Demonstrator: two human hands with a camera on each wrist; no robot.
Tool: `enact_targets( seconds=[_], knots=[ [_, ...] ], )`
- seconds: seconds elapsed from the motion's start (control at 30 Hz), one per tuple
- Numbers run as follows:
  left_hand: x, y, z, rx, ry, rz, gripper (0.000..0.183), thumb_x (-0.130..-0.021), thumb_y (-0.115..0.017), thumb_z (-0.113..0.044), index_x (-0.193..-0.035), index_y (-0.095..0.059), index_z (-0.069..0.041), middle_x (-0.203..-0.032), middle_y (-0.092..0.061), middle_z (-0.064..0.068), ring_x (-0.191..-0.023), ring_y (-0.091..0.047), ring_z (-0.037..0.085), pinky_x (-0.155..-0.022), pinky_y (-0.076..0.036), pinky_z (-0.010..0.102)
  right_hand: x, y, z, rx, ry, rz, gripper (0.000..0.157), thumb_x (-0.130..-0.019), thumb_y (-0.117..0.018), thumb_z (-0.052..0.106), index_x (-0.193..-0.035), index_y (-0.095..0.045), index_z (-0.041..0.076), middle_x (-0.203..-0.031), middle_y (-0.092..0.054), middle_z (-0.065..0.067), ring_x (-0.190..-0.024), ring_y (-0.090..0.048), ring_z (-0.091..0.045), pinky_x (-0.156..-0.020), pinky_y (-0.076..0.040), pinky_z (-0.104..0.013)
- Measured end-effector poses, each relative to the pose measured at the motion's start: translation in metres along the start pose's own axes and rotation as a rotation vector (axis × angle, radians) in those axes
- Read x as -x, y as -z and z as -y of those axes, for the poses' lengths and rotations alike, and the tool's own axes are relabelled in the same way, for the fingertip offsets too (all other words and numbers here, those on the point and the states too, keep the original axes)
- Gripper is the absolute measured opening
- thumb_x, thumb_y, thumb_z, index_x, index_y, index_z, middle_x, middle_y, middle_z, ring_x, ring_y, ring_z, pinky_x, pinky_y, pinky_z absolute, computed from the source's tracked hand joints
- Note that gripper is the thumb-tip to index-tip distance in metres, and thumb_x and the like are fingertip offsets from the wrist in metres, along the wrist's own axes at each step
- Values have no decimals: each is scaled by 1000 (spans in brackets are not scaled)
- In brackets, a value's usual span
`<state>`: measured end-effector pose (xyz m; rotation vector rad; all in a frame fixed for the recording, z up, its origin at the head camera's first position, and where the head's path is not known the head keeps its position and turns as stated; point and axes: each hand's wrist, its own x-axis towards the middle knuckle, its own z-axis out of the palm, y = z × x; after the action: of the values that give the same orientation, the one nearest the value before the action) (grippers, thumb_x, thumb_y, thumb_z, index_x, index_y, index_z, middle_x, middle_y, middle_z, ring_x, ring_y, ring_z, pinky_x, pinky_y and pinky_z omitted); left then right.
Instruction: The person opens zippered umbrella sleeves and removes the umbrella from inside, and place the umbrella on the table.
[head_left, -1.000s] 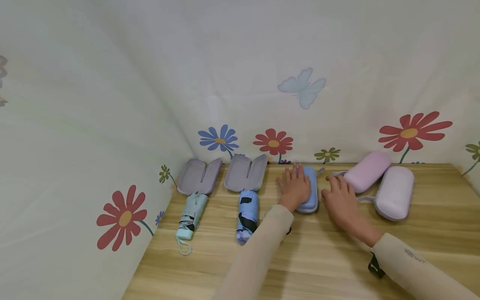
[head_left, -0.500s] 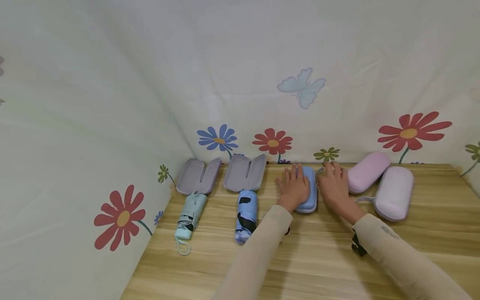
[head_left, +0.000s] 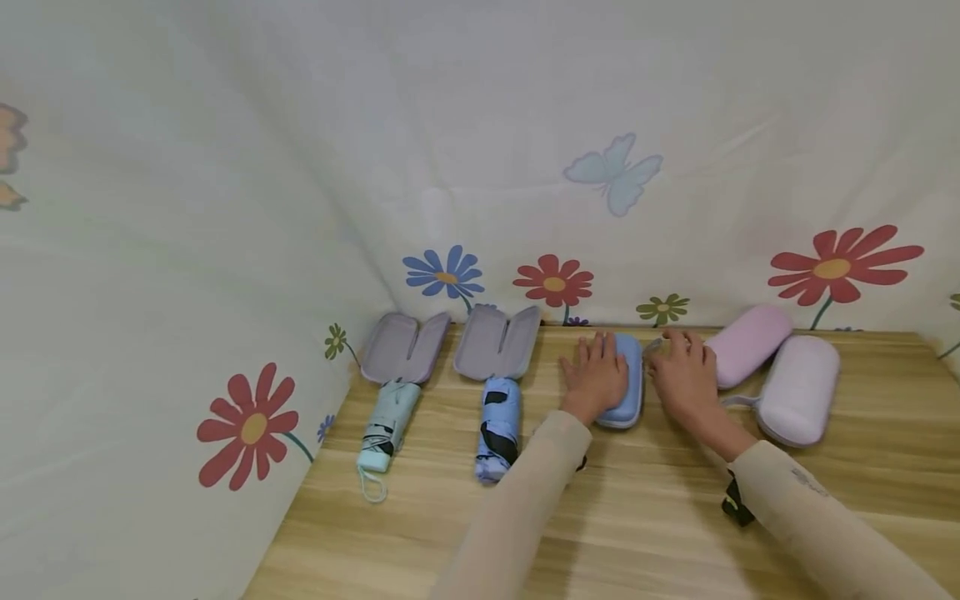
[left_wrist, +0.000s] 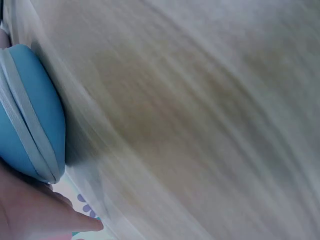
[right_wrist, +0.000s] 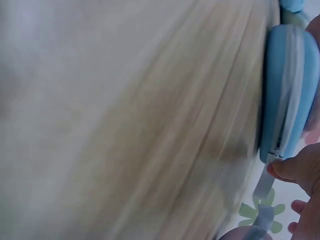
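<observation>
Right of centre in the head view, on the bench (head_left: pixel 637 533), the left hand (head_left: pixel 597 382) lies flat-fingered over the blue case (head_left: pixel 630 383) while the right hand (head_left: pixel 684 379) pinches the zipper pull (right_wrist: pixel 275 153) at its far end, before the flowered curtain (head_left: pixel 495 200).

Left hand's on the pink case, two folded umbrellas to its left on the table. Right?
Wrong case: the left hand is on the blue case, not the pink case, per the head view. The two folded umbrellas are to its left on the table.
</observation>
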<state>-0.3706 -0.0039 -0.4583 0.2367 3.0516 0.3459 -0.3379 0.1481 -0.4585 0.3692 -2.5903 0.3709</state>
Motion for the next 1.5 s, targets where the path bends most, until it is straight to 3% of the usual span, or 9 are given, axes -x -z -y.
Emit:
enact_targets(
  seconds=[0.47, 0.83, 1.13, 1.5],
  knots=[
    [-12, -8, 1, 61, 1, 2, 58, -110, -13, -47, -165, -11, -29, -171, -10, -9, -157, -6, 23, -119, -11, 66, -10, -3, -9, -19, 21, -12, 9, -88, -77, 12, -96, -77, 8, -135, -47, -25, -128, -37, -51, -94, -33, -72],
    [-5, 1, -3, 26, -17, -23, 59, -110, -11, -47, -165, -14, -28, -170, -15, -9, -156, -14, 23, -118, -19, 64, -6, 3, -7, -38, -23, 15, 14, -91, -73, 13, -104, -75, 6, -136, -46, -26, -129, -37, -53, -97, -31, -73],
    [-10, -7, -1, 80, 0, 30, 58, -110, -12, -47, -165, -10, -29, -171, -9, -9, -157, -8, 22, -119, -13, 65, -9, 0, -9, 2, 8, 20, 11, -90, -76, 13, -98, -76, 6, -133, -51, -26, -127, -40, -51, -94, -34, -71],
    [-13, -11, 1, 97, 11, 37, 58, -110, -13, -46, -165, -10, -27, -171, -10, -8, -156, -14, 21, -119, -14, 66, -13, -3, -9, 32, 61, -7, 9, -89, -76, 12, -95, -75, 5, -126, -54, -25, -122, -44, -49, -92, -36, -68]
  ],
)
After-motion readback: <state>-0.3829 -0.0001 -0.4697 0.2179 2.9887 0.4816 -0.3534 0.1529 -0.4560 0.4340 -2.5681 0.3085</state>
